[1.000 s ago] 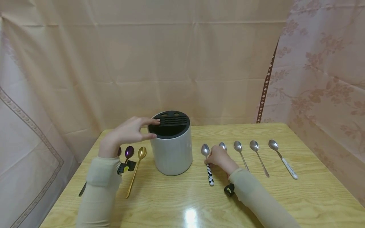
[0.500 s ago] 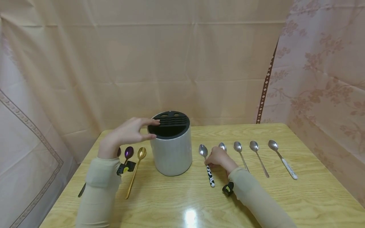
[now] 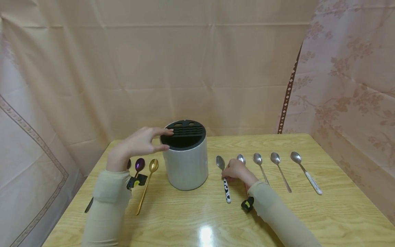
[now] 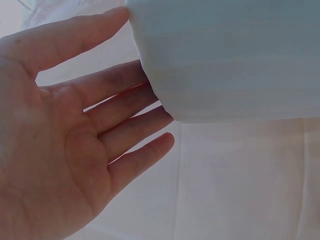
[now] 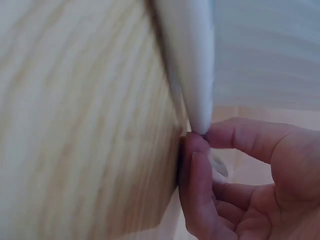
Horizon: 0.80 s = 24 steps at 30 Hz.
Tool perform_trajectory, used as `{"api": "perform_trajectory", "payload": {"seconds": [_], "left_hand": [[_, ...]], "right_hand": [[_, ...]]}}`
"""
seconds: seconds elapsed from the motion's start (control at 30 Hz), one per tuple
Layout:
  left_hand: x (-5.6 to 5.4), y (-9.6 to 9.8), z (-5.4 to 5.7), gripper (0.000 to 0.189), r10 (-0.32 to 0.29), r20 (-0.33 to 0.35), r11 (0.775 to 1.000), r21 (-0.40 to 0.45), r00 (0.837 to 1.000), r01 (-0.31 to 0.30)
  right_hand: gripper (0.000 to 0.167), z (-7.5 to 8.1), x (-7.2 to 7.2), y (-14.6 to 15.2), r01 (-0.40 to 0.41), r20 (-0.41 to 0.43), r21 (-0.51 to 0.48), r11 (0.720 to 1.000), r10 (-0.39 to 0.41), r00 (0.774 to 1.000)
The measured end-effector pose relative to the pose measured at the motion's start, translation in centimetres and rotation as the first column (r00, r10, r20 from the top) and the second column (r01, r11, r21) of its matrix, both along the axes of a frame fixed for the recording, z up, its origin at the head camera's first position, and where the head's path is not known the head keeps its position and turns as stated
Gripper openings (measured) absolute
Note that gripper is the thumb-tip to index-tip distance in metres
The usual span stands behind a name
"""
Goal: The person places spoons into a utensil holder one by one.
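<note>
At the white cutlery holder (image 3: 185, 169) with a black slotted top, my left hand (image 3: 135, 142) rests its thumb and fingers against the left side of the rim. Those fingers look fairly straight in the left wrist view, spread beside the pale holder wall (image 4: 225, 60). To the right of the holder, my right hand (image 3: 238, 170) pinches a spoon (image 3: 226, 190) with a black-and-white spotted handle, just below its bowl. In the right wrist view, the pale handle (image 5: 197, 65) runs up from between thumb and index finger, close to the wooden table. My hand hides part of the neighbouring spoon.
Several silver spoons lie in a row on the right, including one with a white patterned handle (image 3: 313, 183). Left of the holder are a gold spoon (image 3: 145, 192) and a purple-bowled spoon (image 3: 140, 164); another is mostly hidden by my left arm. Curtains (image 3: 197, 68) hang behind the table.
The spotted-handled spoon has turned slightly, its bowl moving a little left and then slightly back while my right hand pinches it. My left hand stays at the holder's rim.
</note>
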<state>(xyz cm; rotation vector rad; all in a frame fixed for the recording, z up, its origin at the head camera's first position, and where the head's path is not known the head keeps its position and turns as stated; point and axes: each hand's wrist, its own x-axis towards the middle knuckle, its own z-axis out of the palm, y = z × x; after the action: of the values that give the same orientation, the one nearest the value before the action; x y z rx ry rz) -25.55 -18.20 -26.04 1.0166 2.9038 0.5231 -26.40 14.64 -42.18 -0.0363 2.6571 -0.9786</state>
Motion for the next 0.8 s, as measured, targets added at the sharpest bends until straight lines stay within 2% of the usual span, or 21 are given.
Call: {"api": "perform_trajectory", "payload": {"seconds": [0.1, 0.33, 0.57, 0.8], "left_hand": [[0.0, 0.0, 0.0, 0.051, 0.004, 0.005, 1.000, 0.002, 1.000, -0.004], [0.0, 0.0, 0.0, 0.051, -0.003, 0.001, 1.000, 0.002, 1.000, 0.003], [0.0, 0.0, 0.0, 0.051, -0.001, 0.004, 1.000, 0.010, 1.000, 0.001], [0.0, 0.0, 0.0, 0.051, 0.000, 0.004, 1.000, 0.016, 1.000, 0.000]], "right_hand": [[0.016, -0.1, 0.0, -0.1, 0.003, -0.010, -0.018, 1.000, -0.004, 1.000], [0.013, -0.3, -0.1, -0.1, 0.025, -0.038, 0.009, 1.000, -0.025, 0.999], [0.010, 0.2, -0.1, -0.2, 0.042, -0.026, -0.022, 0.999, -0.043, 0.999], [0.011, 1.3, 0.1, -0.2, 0.021, -0.041, -0.010, 1.000, -0.021, 0.999]]}}
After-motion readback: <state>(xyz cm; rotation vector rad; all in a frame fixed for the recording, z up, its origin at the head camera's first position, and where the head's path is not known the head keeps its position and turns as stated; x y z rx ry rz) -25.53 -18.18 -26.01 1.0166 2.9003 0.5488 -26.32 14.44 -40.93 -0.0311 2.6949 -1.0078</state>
